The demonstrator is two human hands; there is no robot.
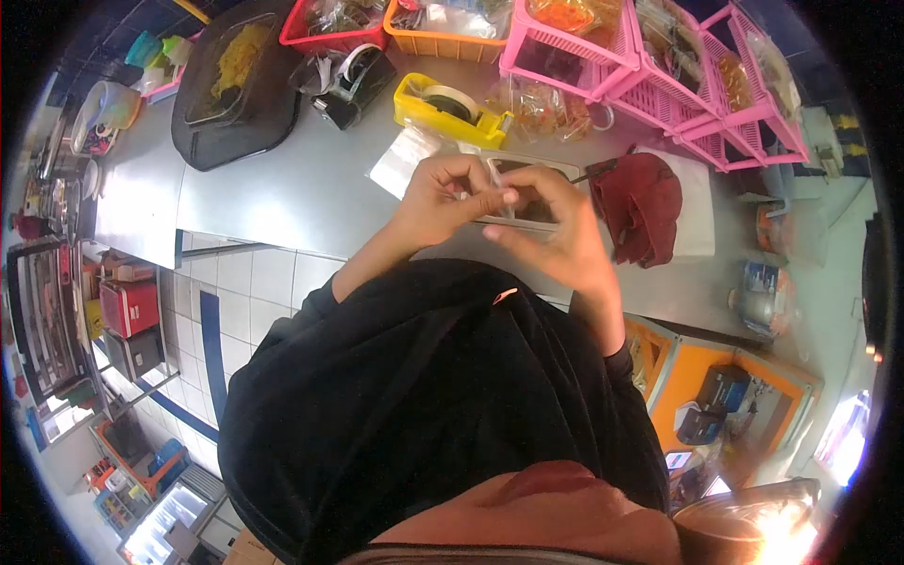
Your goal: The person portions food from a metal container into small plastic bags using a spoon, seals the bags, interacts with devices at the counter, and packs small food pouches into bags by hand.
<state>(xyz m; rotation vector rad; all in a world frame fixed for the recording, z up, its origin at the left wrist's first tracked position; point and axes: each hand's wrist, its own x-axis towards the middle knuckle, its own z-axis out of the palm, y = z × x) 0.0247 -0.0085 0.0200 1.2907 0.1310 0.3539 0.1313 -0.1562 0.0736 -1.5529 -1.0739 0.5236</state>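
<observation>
A small clear plastic bag [498, 175] is held up between my two hands, over the front part of the metal table. My left hand [443, 202] pinches it between thumb and bent fingers. From the other side, my right hand [565, 231] has its curled fingers on the bag, while its thumb sits lower and apart from the index finger. Just behind the hands lies a shallow tray [556, 168] with brown contents, partly covered by my fingers. Flat clear plastic bags [400, 165] lie beside my left hand. What the held bag contains is hard to make out.
A yellow tape dispenser [452, 111] stands behind the hands. Pink baskets [650, 94], a red basket [330, 40] and an orange basket [447, 45] line the back. A dark red cloth [640, 207] lies right; a black tray [193, 141] with a food container sits left.
</observation>
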